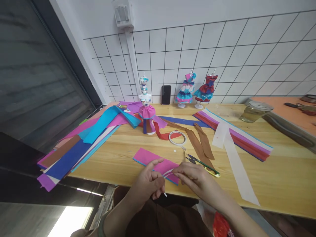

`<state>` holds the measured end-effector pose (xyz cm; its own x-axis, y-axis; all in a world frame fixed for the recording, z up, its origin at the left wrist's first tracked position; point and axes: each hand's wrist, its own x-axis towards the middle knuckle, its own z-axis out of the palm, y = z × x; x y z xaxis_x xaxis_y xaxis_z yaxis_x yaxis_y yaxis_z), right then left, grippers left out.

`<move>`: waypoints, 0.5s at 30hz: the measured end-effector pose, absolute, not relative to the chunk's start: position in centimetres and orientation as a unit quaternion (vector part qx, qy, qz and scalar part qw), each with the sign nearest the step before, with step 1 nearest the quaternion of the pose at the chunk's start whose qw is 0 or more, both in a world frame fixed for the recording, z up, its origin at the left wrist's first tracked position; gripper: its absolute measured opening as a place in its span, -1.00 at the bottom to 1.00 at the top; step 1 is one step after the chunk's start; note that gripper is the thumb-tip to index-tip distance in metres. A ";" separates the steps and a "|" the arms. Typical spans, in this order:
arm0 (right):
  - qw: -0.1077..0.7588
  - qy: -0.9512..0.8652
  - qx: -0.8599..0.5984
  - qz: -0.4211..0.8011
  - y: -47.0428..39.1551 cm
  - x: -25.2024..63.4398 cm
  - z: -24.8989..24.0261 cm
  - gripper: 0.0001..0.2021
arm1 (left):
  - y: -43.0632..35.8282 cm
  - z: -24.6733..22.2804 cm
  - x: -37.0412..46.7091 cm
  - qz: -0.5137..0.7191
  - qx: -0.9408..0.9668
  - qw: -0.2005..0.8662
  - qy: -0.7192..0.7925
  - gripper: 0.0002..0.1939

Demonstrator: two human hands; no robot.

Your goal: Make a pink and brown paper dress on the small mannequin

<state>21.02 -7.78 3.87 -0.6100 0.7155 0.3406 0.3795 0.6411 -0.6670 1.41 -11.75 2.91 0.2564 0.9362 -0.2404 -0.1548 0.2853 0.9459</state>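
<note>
A thin white strip [169, 172], possibly tape or its backing, runs in a curve between my hands above the table's front edge. My right hand [194, 176] pinches one end of it between thumb and fingertips. My left hand [150, 181] has its lower fingers curled around the other part, with one finger stretched out; a short white end hangs below them. Beneath both hands lies a pink fabric piece [148, 157] with a blue edge. Just beyond my right hand are scissors [203, 164] with green and yellow handles. A roll of tape [177, 138] rests farther back.
Coloured fabric strips [74, 154] spread across the left, with more layered strips [237, 135] at the right. A mini dress form [146, 102] in a pink skirt, two dressed forms [185, 89] and a phone [166, 94] stand near the wall. A lidded cup [255, 112] sits right.
</note>
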 end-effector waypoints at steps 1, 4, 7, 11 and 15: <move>0.298 -0.848 -0.335 0.282 -7.8 21.4 3.8 -0.81 | -11.5 2.6 1.0 0.411 0.454 0.652 0.448 -0.22; 0.284 -0.812 -0.384 0.335 -7.7 22.8 4.0 -0.79 | -10.6 1.5 -0.5 0.431 0.541 0.484 0.537 -0.44; 0.298 -0.750 -0.426 0.410 -7.4 24.4 4.5 -0.77 | -9.5 0.1 -2.4 0.363 0.681 0.239 0.589 -0.66; 0.344 -0.666 -0.472 0.464 -6.6 26.6 4.3 -0.78 | -8.6 -1.9 -4.7 0.257 0.777 0.077 0.569 -0.68; 0.354 -0.644 -0.480 0.479 -5.4 27.5 3.8 -0.77 | -8.7 -2.6 -6.0 0.216 0.787 -0.009 0.578 -0.71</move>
<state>27.50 -5.38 3.78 -0.2876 0.9577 -0.0039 0.2798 0.0801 -0.9567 -6.00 -8.67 -2.64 0.2384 0.9059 0.3500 0.9138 -0.3313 0.2351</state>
